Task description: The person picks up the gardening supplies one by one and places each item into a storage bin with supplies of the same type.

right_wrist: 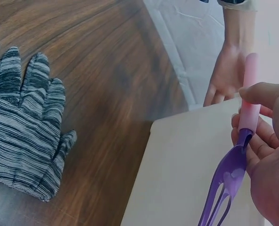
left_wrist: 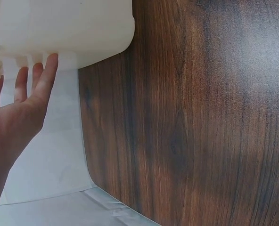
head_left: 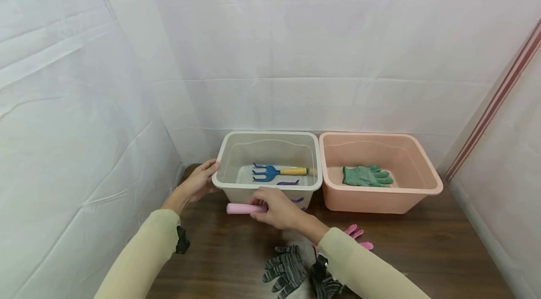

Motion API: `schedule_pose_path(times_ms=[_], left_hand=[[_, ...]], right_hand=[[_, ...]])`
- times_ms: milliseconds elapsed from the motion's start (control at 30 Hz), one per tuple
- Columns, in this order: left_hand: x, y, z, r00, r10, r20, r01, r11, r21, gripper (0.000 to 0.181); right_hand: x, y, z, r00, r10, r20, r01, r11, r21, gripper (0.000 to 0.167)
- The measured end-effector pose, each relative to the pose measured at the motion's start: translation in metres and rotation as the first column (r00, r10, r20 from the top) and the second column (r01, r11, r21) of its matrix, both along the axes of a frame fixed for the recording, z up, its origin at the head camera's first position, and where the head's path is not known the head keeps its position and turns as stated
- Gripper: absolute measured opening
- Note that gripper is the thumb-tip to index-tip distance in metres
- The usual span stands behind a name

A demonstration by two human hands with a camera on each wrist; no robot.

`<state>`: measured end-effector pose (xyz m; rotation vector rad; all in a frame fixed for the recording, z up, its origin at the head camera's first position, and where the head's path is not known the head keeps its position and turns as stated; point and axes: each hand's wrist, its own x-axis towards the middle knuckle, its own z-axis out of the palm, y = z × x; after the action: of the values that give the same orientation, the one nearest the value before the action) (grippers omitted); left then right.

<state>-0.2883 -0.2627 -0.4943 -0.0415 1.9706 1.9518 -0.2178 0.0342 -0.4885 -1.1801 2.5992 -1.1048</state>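
In my right hand [head_left: 276, 207] I grip a small garden fork by its pink handle [head_left: 238, 209]; its purple head [right_wrist: 231, 172] points right, before the front wall of the cream bin [head_left: 270, 134]. The hand hides the fork's middle in the head view. My left hand [head_left: 199, 181] touches the bin's left side at the rim, its fingers [left_wrist: 46, 77] extended along the outer wall. Inside that bin lies a blue hand rake [head_left: 266, 173] with a yellow handle.
The peach bin [head_left: 380, 200] stands right beside the cream one, with a green glove [head_left: 367, 176] inside. Grey-black striped gloves [head_left: 287, 268] and a pink glove [head_left: 352, 232] lie on the brown wooden table [head_left: 211, 252], partly under my right forearm. White sheeting walls surround it.
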Motion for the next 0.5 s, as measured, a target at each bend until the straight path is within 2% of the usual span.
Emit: schedule_pose_path(times_ms=[200, 500], left_hand=[[-0.002, 0.002, 0.002, 1.000, -0.009, -0.009, 0.009, 1.000, 0.000, 0.062], [-0.001, 0.002, 0.003, 1.000, -0.017, -0.019, 0.017, 1.000, 0.000, 0.058]], right_hand=[[-0.004, 0.004, 0.007, 1.000, -0.001, -0.017, 0.000, 1.000, -0.012, 0.017], [-0.007, 0.010, 0.015, 0.998, 0.018, -0.055, -0.017, 1.000, 0.020, 0.018]])
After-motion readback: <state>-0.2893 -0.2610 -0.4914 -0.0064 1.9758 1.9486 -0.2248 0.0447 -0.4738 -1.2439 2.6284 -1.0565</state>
